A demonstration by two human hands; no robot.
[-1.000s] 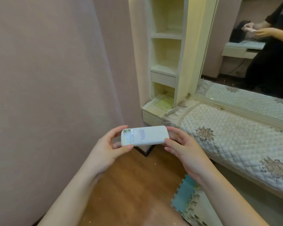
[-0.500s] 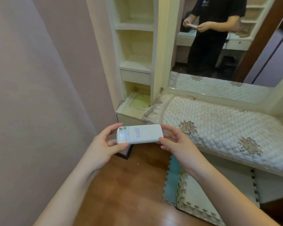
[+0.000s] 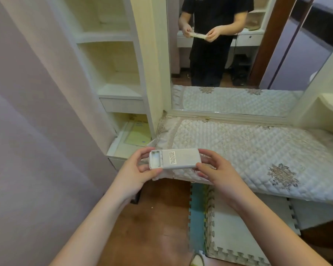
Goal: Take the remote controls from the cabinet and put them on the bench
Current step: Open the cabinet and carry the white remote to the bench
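A white remote control (image 3: 176, 158) lies crosswise between both hands, back side up, with an open battery bay at its left end and a small label beside it. My left hand (image 3: 136, 169) grips the left end with thumb and fingers. My right hand (image 3: 213, 168) pinches the right end. The remote hovers over the near left corner of the bench (image 3: 244, 150), which wears a white quilted cover with floral patches. The cream cabinet (image 3: 113, 73) with open shelves stands left of the bench.
A large mirror (image 3: 238, 54) above the bench reflects a person in black holding the remote. The cabinet's lowest shelf holds a yellow-green sheet (image 3: 136, 136). Foam puzzle mats (image 3: 229, 233) lie on the wooden floor under the bench. A mauve wall (image 3: 37, 131) fills the left.
My view has swung right and closer to the bench. Both hands kept hold of the remote, which now hangs over the bench's corner instead of over the floor.
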